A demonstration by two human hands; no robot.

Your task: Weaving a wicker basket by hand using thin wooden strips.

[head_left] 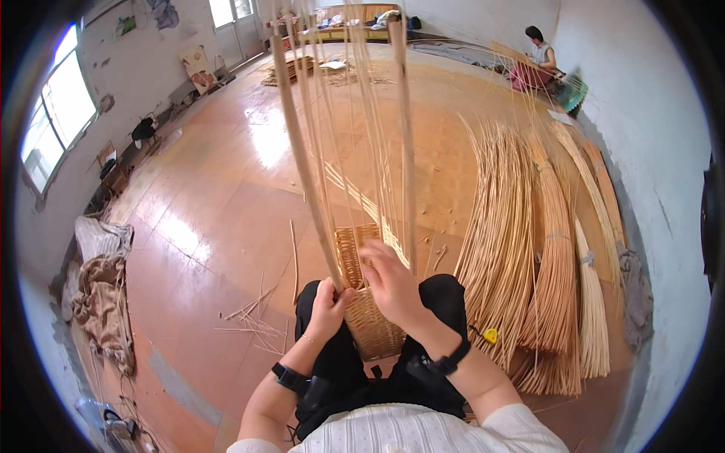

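Hands (362, 294) amid basket (370, 317), willow bundles (544, 257).

A single head-worn fisheye view looks steeply down from just above the person's chest, close over the lap, where the left hand (326, 303) and right hand (393, 283) meet at a half-woven wicker basket (370, 321). It faces forward across the wooden floor (226, 204) to the far wall, edges bending near the rim.

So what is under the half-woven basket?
The half-woven basket sits between the person's knees in dark trousers, both hands at its rim. Whatever lies directly beneath it is covered by the basket itself.
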